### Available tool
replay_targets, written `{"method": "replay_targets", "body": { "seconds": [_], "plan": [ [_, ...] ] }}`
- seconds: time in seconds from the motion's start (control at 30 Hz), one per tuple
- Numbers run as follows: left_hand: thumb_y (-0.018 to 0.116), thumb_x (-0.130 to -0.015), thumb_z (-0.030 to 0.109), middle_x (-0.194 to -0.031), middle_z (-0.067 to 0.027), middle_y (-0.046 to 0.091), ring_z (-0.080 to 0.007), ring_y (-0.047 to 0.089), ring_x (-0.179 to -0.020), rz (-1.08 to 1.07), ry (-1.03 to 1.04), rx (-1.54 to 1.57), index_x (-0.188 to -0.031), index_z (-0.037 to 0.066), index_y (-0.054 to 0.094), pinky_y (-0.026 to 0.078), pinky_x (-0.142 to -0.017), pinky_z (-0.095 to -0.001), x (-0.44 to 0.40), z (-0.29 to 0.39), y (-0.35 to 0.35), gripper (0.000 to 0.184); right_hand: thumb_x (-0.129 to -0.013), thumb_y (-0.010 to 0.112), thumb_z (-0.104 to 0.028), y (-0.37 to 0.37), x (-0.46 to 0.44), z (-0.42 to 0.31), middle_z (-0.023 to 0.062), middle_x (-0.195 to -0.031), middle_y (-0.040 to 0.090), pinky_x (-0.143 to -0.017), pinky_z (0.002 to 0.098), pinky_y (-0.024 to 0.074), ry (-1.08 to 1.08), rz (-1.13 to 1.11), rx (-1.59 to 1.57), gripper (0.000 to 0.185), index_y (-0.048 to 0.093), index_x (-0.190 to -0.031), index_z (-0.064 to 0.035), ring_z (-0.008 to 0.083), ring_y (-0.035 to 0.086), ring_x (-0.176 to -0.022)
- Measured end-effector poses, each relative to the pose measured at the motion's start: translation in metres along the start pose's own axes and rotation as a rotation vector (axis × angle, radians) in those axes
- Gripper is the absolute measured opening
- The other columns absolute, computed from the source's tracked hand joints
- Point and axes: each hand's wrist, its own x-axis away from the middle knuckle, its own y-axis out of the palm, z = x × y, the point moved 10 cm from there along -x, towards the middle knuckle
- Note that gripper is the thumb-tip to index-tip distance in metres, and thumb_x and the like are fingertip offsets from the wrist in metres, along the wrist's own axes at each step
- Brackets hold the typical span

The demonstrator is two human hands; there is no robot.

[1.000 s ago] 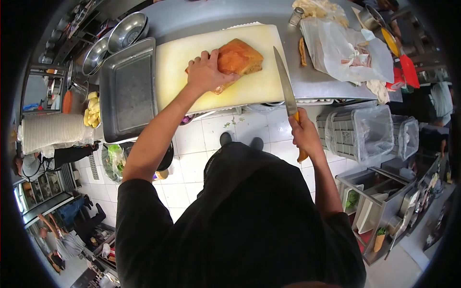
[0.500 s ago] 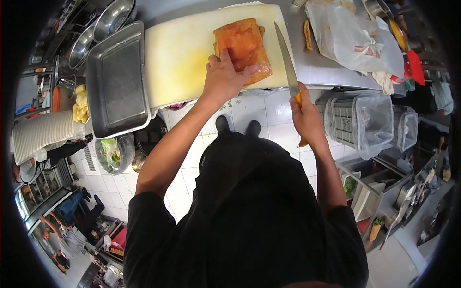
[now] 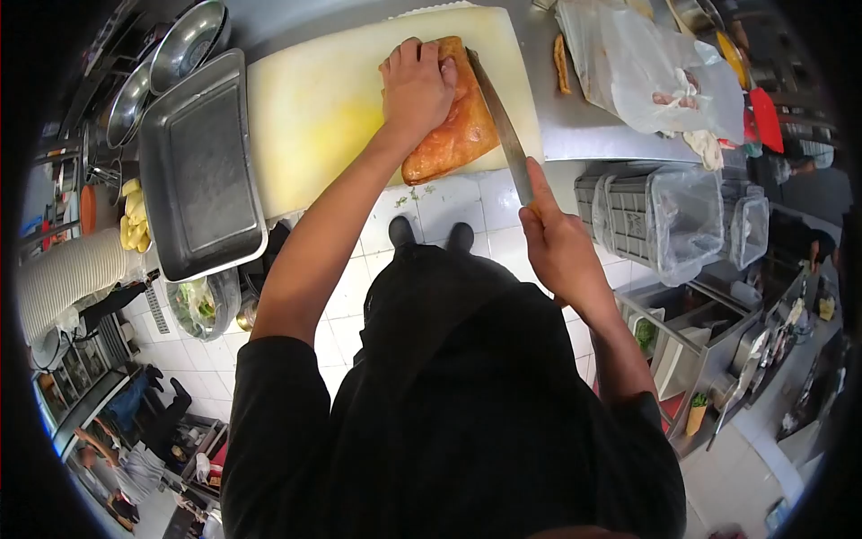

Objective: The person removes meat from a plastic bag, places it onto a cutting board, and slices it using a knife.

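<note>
A slab of roasted meat with glossy orange-brown skin lies at a slant on the white cutting board. Its lower end juts over the board's near edge. Across the slab's upper left part rests my left hand, fingers bent over and pressing on it. My right hand is closed round the handle of a long knife, forefinger stretched along the blade's spine. The blade runs beside the slab's right edge, its tip near the upper right corner; whether it touches the meat I cannot tell.
Left of the board sits a deep metal tray, with steel bowls behind it. A plastic bag and a narrow brown strip lie on the steel counter to the right. Grey crates stand below. Other people appear at the far left.
The slab has turned on the board, its lower end swinging left and toward me. My left hand has moved up over it. The knife has shifted left, close to the slab's right edge.
</note>
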Motion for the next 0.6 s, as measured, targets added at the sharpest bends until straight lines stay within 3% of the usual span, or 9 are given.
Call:
{"method": "replay_targets", "body": {
  "seconds": [0.37, 0.47, 0.6],
  "plan": [
    [0.053, -0.089, 0.026, -0.109, -0.0169, 0.054, -0.034, 0.05, -0.103, -0.032, 0.005, -0.038, -0.105, 0.003, 0.061, 0.037, -0.092, -0.0479, -0.002, 0.005, -0.001, 0.03, -0.094, 0.048, -0.013, 0.008, -0.048, 0.002, 0.0317, -0.077, 0.062, -0.079, 0.0566, 0.0443, -0.009, -0.074, 0.098, 0.065, 0.014, -0.149, -0.0117, 0.051, 0.06, -0.079],
    [0.053, -0.09, 0.027, -0.117, -0.0183, 0.053, -0.0352, 0.05, -0.11, -0.081, -0.05, -0.063, -0.114, 0.002, 0.058, 0.037, -0.097, -0.0461, -0.002, -0.001, 0.001, 0.034, -0.094, 0.049, -0.014, 0.014, -0.068, 0.009, 0.0324, -0.086, 0.063, -0.08, 0.0547, 0.0449, 0.014, -0.062, 0.102, 0.069, 0.01, -0.151, -0.0185, 0.0501, 0.06, -0.085],
    [0.054, -0.09, 0.026, -0.116, -0.0181, 0.054, -0.0349, 0.051, -0.109, -0.069, -0.042, -0.056, -0.113, 0.002, 0.058, 0.038, -0.095, -0.0461, -0.003, -0.001, 0.0, 0.034, -0.092, 0.051, -0.01, 0.013, -0.042, 0.01, 0.0293, -0.081, 0.064, -0.078, 0.0542, 0.0464, 0.014, -0.095, 0.078, 0.073, 0.01, -0.151, -0.0189, 0.0494, 0.061, -0.08]
  ]
}}
